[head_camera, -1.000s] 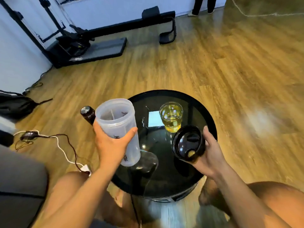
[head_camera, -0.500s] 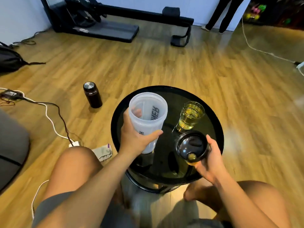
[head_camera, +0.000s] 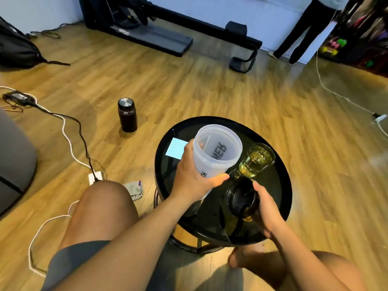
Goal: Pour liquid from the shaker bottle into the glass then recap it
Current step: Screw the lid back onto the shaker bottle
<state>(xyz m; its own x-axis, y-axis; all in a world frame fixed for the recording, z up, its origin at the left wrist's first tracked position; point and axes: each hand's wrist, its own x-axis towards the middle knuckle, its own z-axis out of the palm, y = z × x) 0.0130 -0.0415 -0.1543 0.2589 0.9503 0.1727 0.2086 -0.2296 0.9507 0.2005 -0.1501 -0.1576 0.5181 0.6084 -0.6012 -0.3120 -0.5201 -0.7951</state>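
Note:
My left hand grips the translucent shaker bottle around its body, holding it above the round black glass table. The bottle is uncapped, tilted with its open mouth toward me, and looks empty inside. Just right of it a glass of yellow liquid stands on the table. My right hand holds the black shaker lid low over the table's near part, its inner side turned left toward the bottle.
A dark flask stands on the wooden floor left of the table. Cables and a white power adapter lie by my left knee. A blue card shows on the table. A person's legs stand at the far right.
The view has swung left and down. The bottle has drifted right, close to the glass, and the lid has tilted toward the bottle.

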